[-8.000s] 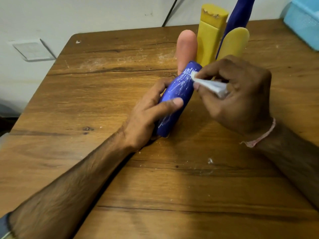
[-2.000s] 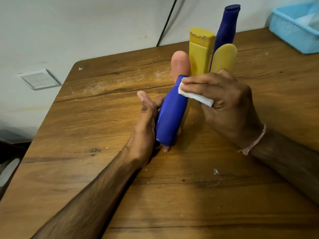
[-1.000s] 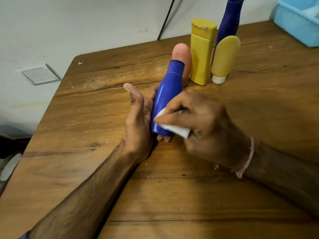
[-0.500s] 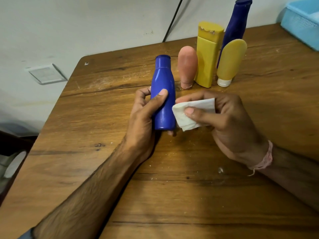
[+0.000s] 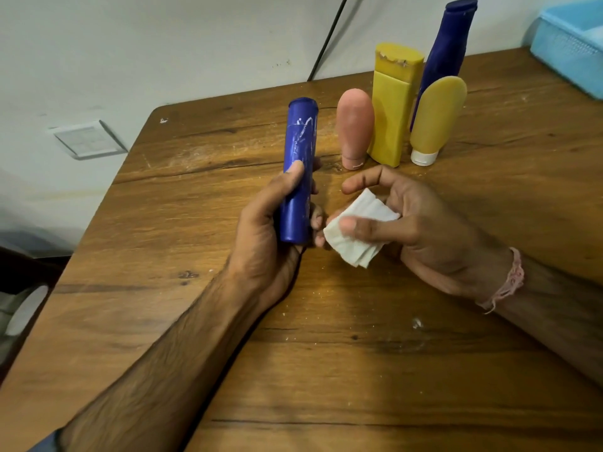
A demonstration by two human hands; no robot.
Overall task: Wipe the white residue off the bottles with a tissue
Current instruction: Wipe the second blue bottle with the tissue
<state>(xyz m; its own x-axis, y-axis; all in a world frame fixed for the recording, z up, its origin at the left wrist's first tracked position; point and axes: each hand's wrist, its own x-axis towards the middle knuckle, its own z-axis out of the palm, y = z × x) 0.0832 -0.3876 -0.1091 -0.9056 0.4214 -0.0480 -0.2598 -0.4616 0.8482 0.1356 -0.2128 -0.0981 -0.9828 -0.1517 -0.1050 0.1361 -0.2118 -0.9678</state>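
Left hand (image 5: 270, 230): grips streaked blue plastic bottle (image 5: 298, 171).
Right hand (image 5: 414, 223): pinches folded white tissue (image 5: 357, 233) beside bottle.
Risk: if I rub hard, it slips.

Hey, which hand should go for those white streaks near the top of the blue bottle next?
The right hand: it pinches the tissue just beside the blue bottle. The left hand grips the bottle's lower half, leaving the white streaks on its upper part exposed.
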